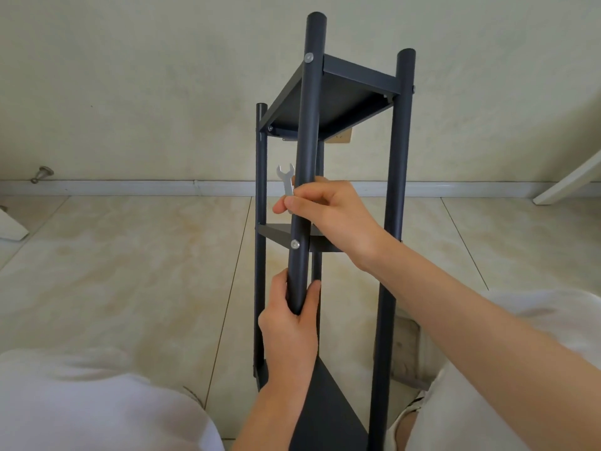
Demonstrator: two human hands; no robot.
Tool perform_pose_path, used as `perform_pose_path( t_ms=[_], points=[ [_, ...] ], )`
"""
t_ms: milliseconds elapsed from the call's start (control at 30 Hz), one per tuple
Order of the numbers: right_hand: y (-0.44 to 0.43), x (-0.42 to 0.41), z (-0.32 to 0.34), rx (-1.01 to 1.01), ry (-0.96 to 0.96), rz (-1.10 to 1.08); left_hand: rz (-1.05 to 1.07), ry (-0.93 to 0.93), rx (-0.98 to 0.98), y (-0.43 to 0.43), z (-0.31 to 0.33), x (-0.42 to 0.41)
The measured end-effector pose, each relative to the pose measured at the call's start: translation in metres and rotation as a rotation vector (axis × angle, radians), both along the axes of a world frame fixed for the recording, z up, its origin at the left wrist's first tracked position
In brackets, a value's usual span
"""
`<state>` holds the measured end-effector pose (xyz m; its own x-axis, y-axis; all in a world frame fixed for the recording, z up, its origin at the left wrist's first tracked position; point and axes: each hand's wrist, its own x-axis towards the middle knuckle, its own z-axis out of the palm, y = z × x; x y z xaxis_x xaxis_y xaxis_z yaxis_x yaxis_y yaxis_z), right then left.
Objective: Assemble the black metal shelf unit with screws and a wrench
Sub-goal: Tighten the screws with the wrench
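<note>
Evidently tightening: the left hand grips the front post of the shelf unit below the middle screw. The right hand pinches the wrench just above it. Next, the wrench likely needs seating behind that screw.

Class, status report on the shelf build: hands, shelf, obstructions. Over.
Left hand grips front post low. Right hand holds wrench against same post, above middle-shelf screw. Screw head unobstructed.

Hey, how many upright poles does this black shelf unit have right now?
4: the near pole in the middle, the right pole, the left pole, and the back pole, mostly hidden behind the near pole.
</note>
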<state>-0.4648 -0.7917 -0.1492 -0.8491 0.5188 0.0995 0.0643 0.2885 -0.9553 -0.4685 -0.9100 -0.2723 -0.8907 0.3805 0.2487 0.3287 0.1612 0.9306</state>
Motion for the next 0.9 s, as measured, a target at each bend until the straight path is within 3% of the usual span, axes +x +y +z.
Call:
perform_pose_path(
  t_ms=[267,567,900],
  points=[
    [-0.003,0.027,-0.012,0.137,-0.044,-0.216,-0.022,0.013,0.022,-0.004,-0.003,-0.011],
    [-0.036,0.052,-0.062,0.224,0.072,-0.464,-0.030,-0.028,0.051,-0.006,0.003,-0.017],
    [-0.059,0.048,-0.100,0.172,-0.291,-0.274,-0.027,-0.060,0.058,-0.012,0.007,-0.017]
  ],
)
